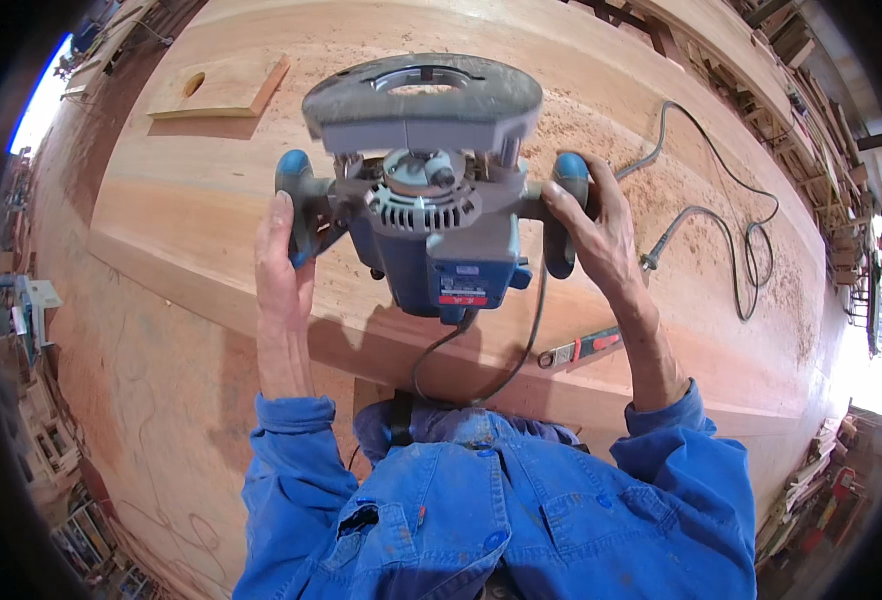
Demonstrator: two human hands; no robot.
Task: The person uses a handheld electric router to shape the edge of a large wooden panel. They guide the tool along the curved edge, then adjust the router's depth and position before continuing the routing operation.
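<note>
Between my hands is a blue and grey plunge router [441, 230], tipped so that its flat base points up and away from me and its motor end is toward me. My left hand [283, 240] is closed on its left side handle. The right side handle is in the grip of my right hand [601, 225], with the thumb across its near side. A dark power cord [473, 398] loops from the motor end, close to my blue jacket. I cannot make out a bit in the base opening.
Beneath the router lies a broad wooden slab [211, 195] strewn with sawdust. On it rest a wooden board with a round hole [221, 88] at far left, a red and dark wrench [581, 347] near the front edge, and a cord with a plug [666, 240] at right.
</note>
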